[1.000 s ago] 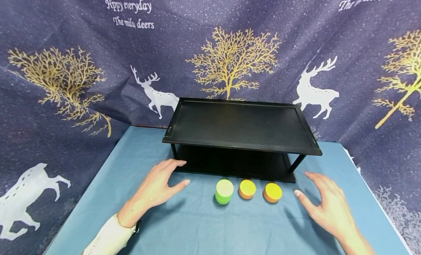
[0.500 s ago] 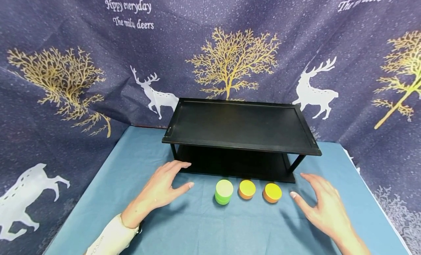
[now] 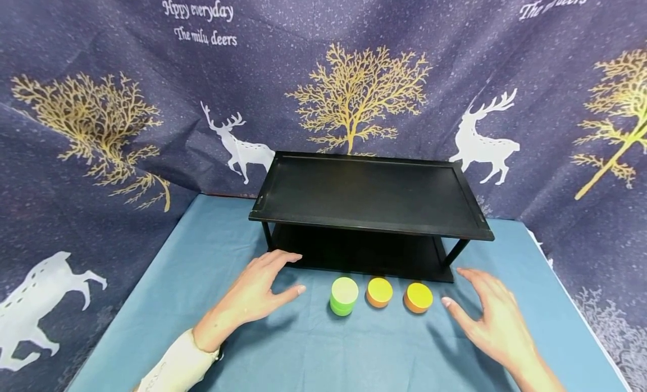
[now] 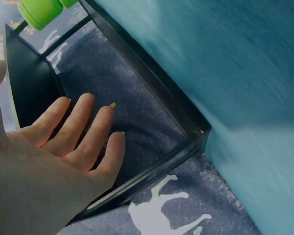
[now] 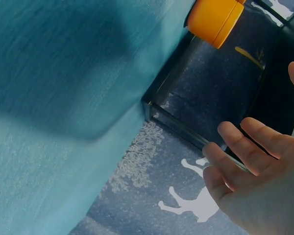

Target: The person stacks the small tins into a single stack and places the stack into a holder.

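In the head view, a light-green round container [image 3: 344,296] stands on the blue tablecloth in front of a black two-level shelf [image 3: 369,195]. To its right are two short orange round containers, a nearer-centre one [image 3: 379,292] and a right one [image 3: 418,297], both with yellow tops. My left hand [image 3: 255,296] hovers left of the green container, thumb and fingers apart, holding nothing. On the other side my right hand [image 3: 495,322] hangs beside the right orange container, also holding nothing. The left wrist view shows loosely bent fingers [image 4: 78,122] below the green container [image 4: 39,12].
The shelf's lower board [image 3: 354,249] sits just behind the containers, with a thin right post [image 3: 456,250] in front. A dark blue cloth [image 3: 404,21] printed with deer and trees hangs behind. The blue tablecloth [image 3: 354,358] spreads over the table.
Both hands have moved slowly inward toward the containers, the left hand rightward and the right hand leftward. Containers and shelf stay in place.
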The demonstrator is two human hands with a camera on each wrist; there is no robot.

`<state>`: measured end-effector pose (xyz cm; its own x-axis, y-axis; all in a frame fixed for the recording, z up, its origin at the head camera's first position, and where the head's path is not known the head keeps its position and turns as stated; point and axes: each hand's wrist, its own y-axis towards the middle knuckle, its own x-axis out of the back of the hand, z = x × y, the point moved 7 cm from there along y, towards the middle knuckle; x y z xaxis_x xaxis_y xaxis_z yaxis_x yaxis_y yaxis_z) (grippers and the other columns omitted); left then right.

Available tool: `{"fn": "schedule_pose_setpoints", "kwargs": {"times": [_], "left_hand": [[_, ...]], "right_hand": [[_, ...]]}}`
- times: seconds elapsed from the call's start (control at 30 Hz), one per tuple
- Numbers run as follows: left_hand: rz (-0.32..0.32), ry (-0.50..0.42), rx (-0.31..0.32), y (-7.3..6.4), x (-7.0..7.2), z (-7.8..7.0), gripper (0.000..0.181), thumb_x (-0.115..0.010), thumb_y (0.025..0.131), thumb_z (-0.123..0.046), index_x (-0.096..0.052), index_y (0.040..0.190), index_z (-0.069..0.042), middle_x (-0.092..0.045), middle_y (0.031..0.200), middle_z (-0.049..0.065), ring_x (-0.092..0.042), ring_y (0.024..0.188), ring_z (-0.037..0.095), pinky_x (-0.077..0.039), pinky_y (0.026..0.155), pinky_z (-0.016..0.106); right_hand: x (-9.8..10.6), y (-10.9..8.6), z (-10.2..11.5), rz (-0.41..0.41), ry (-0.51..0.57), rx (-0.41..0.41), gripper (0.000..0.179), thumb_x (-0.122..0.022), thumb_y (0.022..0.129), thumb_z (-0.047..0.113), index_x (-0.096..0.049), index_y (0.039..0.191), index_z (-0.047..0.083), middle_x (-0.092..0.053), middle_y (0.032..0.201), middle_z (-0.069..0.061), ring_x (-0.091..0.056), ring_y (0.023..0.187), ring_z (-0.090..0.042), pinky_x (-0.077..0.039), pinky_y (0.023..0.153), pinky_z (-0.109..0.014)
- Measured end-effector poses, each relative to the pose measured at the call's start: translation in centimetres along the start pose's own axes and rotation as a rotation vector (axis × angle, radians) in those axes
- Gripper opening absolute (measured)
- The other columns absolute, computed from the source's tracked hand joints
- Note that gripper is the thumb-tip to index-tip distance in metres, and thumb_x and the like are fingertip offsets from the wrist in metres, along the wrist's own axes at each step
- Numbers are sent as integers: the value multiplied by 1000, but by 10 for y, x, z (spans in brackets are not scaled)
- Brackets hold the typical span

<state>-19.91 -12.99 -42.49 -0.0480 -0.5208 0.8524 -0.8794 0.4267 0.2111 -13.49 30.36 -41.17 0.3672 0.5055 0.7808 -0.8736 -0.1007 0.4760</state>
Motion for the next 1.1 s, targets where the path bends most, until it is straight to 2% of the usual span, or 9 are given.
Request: {"fn": "schedule_pose_setpoints", "kwargs": {"times": [0.17, 0.43, 0.77, 1.1], "left_hand": [[7, -2, -2, 1, -3, -3, 66, -73, 93, -64, -61, 146, -27, -62, 139, -13, -59, 130, 16, -45, 113, 50], [40, -34, -11, 4, -11, -9, 75, -62, 91, -78, -61, 147, -28, -61, 139, -14, -58, 128, 14, -44, 113, 50], [60, -61, -35, 7, -22, -18, 76, -62, 89, -81, -60, 147, -32, -60, 140, -17, -57, 129, 12, -43, 113, 50], [97, -80, -86, 10, -34, -30, 74, -67, 89, -77, -59, 147, -32, -64, 138, -8, -57, 124, 10, -44, 112, 48]], "right_hand": [[-3, 1, 2, -4, -3, 17, 65, -91, 80, 26, -65, 137, 6, -66, 132, -16, -55, 126, -40, -38, 99, -65], [-7, 3, 6, 13, -7, 14, 66, -93, 79, 26, -65, 135, 5, -66, 132, -16, -54, 127, -40, -39, 99, -66], [-14, 3, 9, 52, 0, 9, 68, -93, 80, 30, -66, 137, 5, -65, 133, -16, -54, 128, -40, -38, 101, -65], [-24, 1, 14, 73, 17, 26, 69, -93, 80, 32, -65, 138, 6, -64, 135, -17, -54, 129, -40, -38, 103, -64]]}}
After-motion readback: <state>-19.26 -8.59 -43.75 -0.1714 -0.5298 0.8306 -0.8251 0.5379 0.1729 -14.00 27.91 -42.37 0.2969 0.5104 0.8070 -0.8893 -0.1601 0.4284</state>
